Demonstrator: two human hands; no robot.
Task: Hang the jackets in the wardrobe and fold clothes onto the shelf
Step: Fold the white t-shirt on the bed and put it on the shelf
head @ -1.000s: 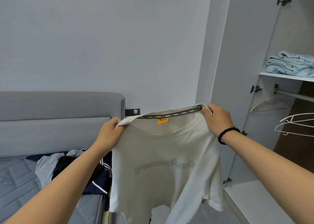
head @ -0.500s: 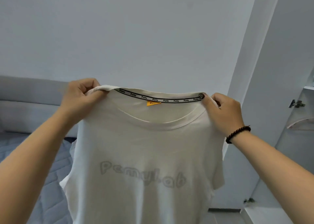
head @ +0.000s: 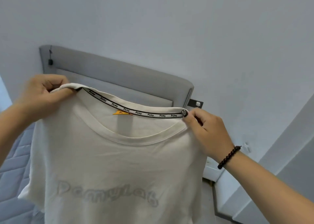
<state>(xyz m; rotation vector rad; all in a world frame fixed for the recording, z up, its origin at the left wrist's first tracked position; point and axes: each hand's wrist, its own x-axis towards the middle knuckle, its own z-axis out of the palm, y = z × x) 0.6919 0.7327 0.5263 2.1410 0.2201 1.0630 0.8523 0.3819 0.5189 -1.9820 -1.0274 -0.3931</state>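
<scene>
The bed (head: 11,157) occupies the lower left of the view. Its visible surface is a quilted, pale blue-grey mattress cover with diagonal stitched seams. A grey padded headboard (head: 122,77) stands at the head of the bed, against the wall. Most of the bed surface is hidden behind hanging fabric.

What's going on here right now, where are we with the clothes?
A person is holding up a cream cotton T-shirt with a grey raised logo by its shoulders. The left hand grips one shoulder, the right hand, with a dark beaded bracelet, pinches the other. The shirt hangs spread open, not yet folded, in front of the grey padded headboard.
</scene>
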